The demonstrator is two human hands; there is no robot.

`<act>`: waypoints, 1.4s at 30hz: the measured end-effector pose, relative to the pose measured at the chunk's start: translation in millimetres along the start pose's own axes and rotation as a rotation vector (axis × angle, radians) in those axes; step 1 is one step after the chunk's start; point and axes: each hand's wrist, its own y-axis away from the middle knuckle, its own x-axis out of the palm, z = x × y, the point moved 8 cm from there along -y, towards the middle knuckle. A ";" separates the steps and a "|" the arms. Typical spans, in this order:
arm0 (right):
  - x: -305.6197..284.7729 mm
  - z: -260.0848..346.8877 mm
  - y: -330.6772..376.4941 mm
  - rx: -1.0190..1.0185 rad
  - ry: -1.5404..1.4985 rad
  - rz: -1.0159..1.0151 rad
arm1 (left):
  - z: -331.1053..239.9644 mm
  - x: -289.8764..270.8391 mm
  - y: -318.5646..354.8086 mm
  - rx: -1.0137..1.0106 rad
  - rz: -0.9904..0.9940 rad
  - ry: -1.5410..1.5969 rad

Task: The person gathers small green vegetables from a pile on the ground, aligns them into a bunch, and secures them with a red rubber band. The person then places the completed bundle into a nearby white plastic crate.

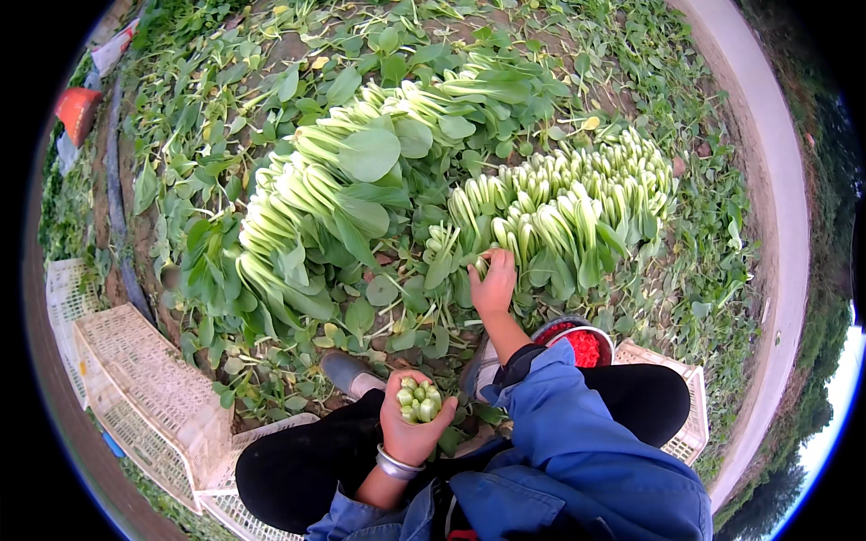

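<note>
My left hand [410, 428] is wrapped round a bunch of bok choy [419, 401], its pale green stem ends facing up; the leaves hang mostly hidden below. My right hand [493, 284] reaches forward to the near left edge of a pile of small bok choy [568, 203]. Its fingers are closed on a pale stem end there, partly hidden by the hand. Left of that pile runs a long curved row of larger bok choy [302, 194], white-green stems toward the left and broad leaves toward the right.
White plastic crates [149, 388] stand at the lower left, and another crate [690, 406] is behind my right knee. A metal bowl [582, 343] with red ties sits by my right forearm. Loose leaves cover the ground. A dark hose [117, 198] and a pale path [780, 180] flank the plot.
</note>
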 end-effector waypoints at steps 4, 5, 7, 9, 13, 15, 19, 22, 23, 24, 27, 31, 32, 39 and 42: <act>-5.7 30.2 35.2 -0.126 -0.269 0.294 | -6.9 6.6 -0.7 0.060 0.037 -0.062; -17.7 32.7 23.5 -0.097 -0.139 0.235 | -11.9 8.7 -2.9 0.129 0.032 -0.090; -41.1 9.0 -16.2 -0.030 0.092 0.008 | -13.0 12.3 -3.1 0.143 0.044 -0.119; -49.5 -12.7 -47.5 0.016 0.257 -0.045 | -20.8 16.8 -1.7 0.184 0.103 -0.120; -51.2 -24.6 -67.0 0.025 0.408 0.006 | -31.2 21.5 0.0 0.237 0.179 -0.195; -58.0 -24.2 -64.5 0.005 0.406 -0.034 | -27.3 21.4 1.1 0.197 0.187 -0.197; -79.6 -6.8 -17.7 -0.064 0.090 -0.025 | -43.1 17.9 5.4 0.406 0.179 -0.254; -105.8 61.7 39.0 0.177 -0.618 0.392 | -33.1 20.1 10.3 0.325 0.238 -0.160; -129.2 99.4 53.3 0.074 -0.618 0.468 | -30.8 22.4 11.4 0.308 0.275 -0.104; -148.2 131.7 69.0 -0.031 -0.615 0.547 | -36.7 27.9 16.7 0.252 0.326 0.081; -178.6 168.9 96.8 -0.199 -0.684 0.539 | -51.6 36.1 31.5 0.248 0.400 0.282; -200.1 188.9 124.4 -0.290 -0.716 0.498 | -68.7 35.1 55.5 0.384 0.448 0.260; -203.6 192.9 129.4 -0.306 -0.752 0.492 | -71.2 33.7 59.5 0.438 0.459 0.240; -255.8 244.7 170.9 -0.556 -0.451 0.279 | -82.0 8.9 69.8 0.581 0.332 0.076; -247.4 244.4 185.5 -0.625 -0.542 0.239 | -69.7 14.4 72.7 0.432 0.410 0.255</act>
